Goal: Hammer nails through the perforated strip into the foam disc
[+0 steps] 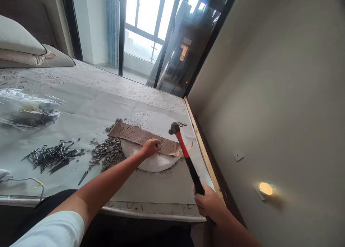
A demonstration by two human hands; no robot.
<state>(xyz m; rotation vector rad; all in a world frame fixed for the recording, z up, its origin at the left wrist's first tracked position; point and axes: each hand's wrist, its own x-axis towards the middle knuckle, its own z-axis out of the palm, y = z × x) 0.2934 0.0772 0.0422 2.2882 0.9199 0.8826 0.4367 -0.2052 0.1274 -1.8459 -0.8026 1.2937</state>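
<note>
My left hand rests at a brown strip dotted with small holes, fingers pinched on what looks like a thin nail. The strip lies across a round white slab. In my right hand is a hammer with a red and black handle, gripped near its lower end. Its metal head is raised over the slab's right side, apart from the strip. To the left of the slab sits a heap of grey rubble, and farther left a pile of dark nails.
A grey sheet covers much of the patterned mattress. At left are a clear plastic bag and a white cable. A wooden rail and the wall bound the right side. Pillows lie at back left.
</note>
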